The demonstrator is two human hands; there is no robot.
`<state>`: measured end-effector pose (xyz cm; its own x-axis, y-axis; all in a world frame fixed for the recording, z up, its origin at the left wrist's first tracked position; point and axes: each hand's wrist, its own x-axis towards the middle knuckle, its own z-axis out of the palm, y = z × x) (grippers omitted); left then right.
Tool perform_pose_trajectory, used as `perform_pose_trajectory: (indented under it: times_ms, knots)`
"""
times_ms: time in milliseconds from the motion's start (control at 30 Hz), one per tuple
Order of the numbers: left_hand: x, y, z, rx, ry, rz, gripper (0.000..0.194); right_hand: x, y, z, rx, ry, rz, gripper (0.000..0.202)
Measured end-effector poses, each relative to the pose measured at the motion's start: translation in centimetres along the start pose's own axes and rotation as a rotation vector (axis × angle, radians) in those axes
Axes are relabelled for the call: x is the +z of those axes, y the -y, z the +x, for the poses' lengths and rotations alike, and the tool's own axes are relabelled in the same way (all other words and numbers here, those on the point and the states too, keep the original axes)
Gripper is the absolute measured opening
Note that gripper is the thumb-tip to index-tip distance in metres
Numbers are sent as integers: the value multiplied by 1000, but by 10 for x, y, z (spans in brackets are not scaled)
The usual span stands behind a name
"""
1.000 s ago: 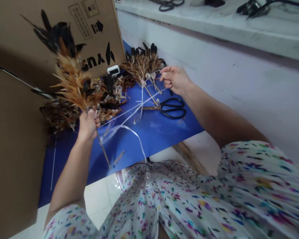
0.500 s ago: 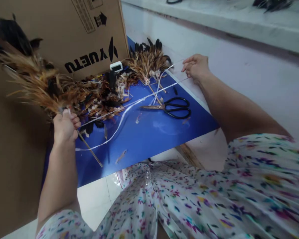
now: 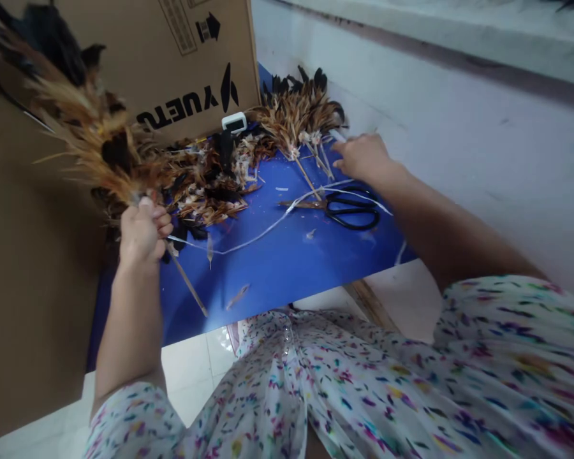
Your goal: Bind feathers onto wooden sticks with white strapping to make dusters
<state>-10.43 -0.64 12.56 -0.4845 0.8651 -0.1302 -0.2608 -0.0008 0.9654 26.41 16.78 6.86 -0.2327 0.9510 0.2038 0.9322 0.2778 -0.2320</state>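
Observation:
My left hand is closed around the stick of a feather bundle, just below its brown and black feathers. A thin white string runs slack from beside this hand across the blue table to the scissors. My right hand hovers beyond the scissors, near the stick ends of another feather bundle. Its fingers reach forward, slightly blurred, with a small white piece at their tips; I cannot tell whether they touch it. Black-handled scissors lie on the table under the string.
Loose feathers are heaped along the back of the blue table. Behind them stands a large cardboard box, with a small white device before it. A pale wall with a ledge borders the right side.
The string was stretched between both hands and now hangs slack over the table and scissors. My right hand has come lower and nearer the stick ends. The view has shifted slightly.

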Motion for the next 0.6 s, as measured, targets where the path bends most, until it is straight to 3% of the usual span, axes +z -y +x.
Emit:
perform_pose_trajectory:
  times_ms: [100, 200, 267, 333, 400, 467, 500, 533, 600]
  knots:
    - [19, 5, -6, 31, 67, 12, 22, -11, 54, -22, -147, -114, -97, 35]
    - [35, 8, -10, -12, 68, -30, 22, -11, 102, -45, -346, -201, 77, 26]
    - [44, 10, -13, -27, 91, -66, 22, 1, 133, -61, -464, -74, 436, 21]
    - [52, 13, -15, -37, 140, -91, 23, 18, 161, -76, -524, 166, 864, 32]
    - [59, 17, -17, -58, 191, -101, 23, 33, 184, -88, -459, 370, 1191, 39]
    - [64, 20, -18, -76, 231, -107, 23, 43, 196, -95, -434, 509, 1330, 35]
    - [65, 21, -18, -79, 247, -110, 22, 45, 197, -97, -431, 515, 1341, 33]
    - [66, 21, -18, -78, 255, -114, 22, 44, 194, -98, -432, 470, 1322, 30]
    - [66, 19, -16, -72, 258, -127, 23, 40, 180, -103, -436, 240, 1198, 25]
